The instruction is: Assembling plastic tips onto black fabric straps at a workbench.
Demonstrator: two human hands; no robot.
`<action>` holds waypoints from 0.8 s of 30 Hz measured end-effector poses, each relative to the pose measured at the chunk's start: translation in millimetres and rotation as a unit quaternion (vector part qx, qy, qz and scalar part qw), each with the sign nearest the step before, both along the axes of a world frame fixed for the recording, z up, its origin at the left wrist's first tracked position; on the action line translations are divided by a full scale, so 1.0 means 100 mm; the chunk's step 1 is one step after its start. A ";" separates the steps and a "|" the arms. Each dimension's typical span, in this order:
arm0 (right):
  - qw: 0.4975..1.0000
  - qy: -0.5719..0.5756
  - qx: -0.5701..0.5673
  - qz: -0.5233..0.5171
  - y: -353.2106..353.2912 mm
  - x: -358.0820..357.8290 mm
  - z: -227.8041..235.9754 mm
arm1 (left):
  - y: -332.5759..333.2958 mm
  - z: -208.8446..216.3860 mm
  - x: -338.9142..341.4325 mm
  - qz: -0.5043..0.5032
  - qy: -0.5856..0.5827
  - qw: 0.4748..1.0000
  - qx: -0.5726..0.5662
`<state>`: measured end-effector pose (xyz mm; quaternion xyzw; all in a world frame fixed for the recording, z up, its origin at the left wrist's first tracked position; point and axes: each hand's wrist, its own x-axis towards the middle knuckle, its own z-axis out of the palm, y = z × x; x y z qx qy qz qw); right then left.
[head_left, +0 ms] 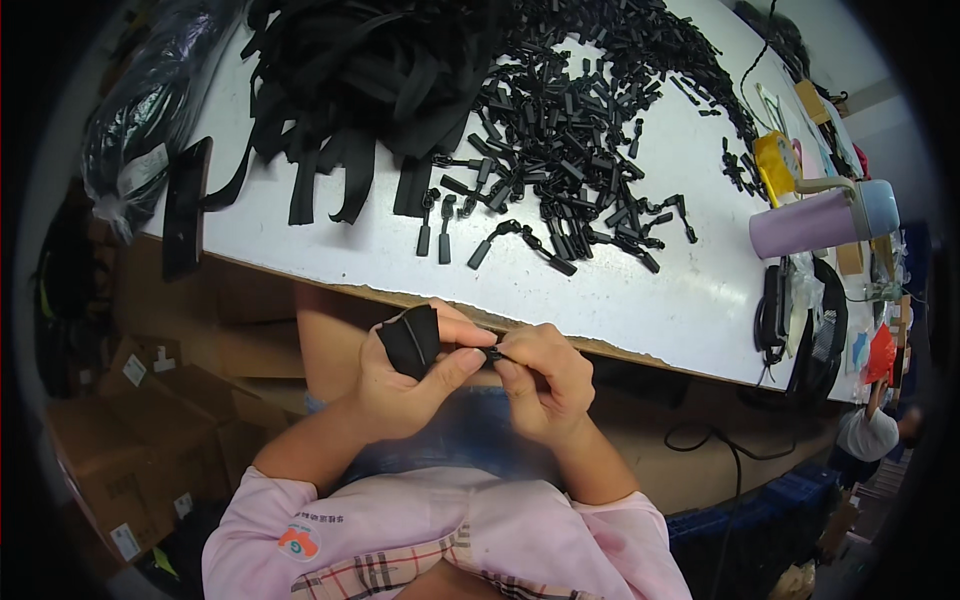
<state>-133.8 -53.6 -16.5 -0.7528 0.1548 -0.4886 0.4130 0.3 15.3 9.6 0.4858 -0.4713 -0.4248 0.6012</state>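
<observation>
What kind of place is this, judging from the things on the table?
Probably a small garment-accessory or bag workshop. A white table carries a pile of black zipper pulls and a heap of black straps; cardboard boxes stand below, and both hands work on a black piece.

The person is wearing a pale pink short-sleeved top, its loose sleeves ending above the elbows and leaving both forearms bare. A small round badge in orange, white and green is showing on the left sleeve, with a line of tiny lettering above it. At the front of the top, a checked panel in pink, cream and dark lines is running along the lower edge of the view. Blue denim is covering the lap. The left hand [405,385] and the right hand [545,385] are bare, wearing no gloves, rings or wristbands.
</observation>
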 end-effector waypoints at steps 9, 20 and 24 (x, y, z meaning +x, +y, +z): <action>0.967 0.068 0.204 0.135 -0.11 -0.07 0.22 | 0.02 -0.13 0.01 -0.011 -0.007 0.998 -0.057; 0.969 0.081 0.232 0.025 -0.06 0.03 0.27 | 0.04 -0.19 0.13 -0.080 0.052 0.969 0.227; 0.999 0.039 0.004 0.001 -0.14 0.07 0.18 | 0.00 -0.21 0.04 -0.109 0.000 0.988 0.106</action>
